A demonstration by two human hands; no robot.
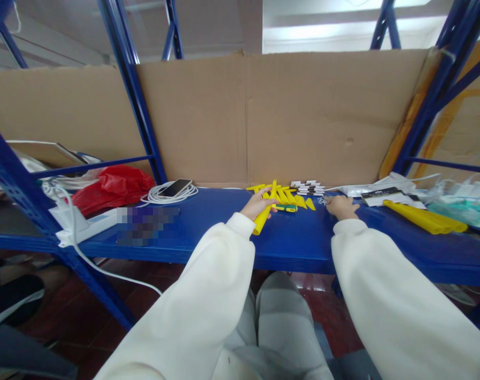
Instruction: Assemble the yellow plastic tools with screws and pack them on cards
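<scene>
My left hand (259, 205) is closed around a long yellow piece (262, 219), tapered toward its upper end and tilted over the blue shelf (224, 211). Just beyond it lie several yellow wedge-shaped pieces (289, 196) in a row. A yellow-and-green tool handle (286, 208) rests in front of these. To the right, my right hand (342, 207) has its fingers curled down at a small heap of tiny silvery parts (322, 200). What its fingertips pinch, if anything, is too small to make out. Several white-and-dark small pieces (309, 187) are stacked behind.
More long yellow pieces (430, 217) lie at the right, near plastic bags (457, 206). A phone (176, 188) sits on a coiled white cable (154, 196) at the left. Beside it are a red bag (113, 187) and a white power strip (93, 224). Cardboard (303, 116) walls the back.
</scene>
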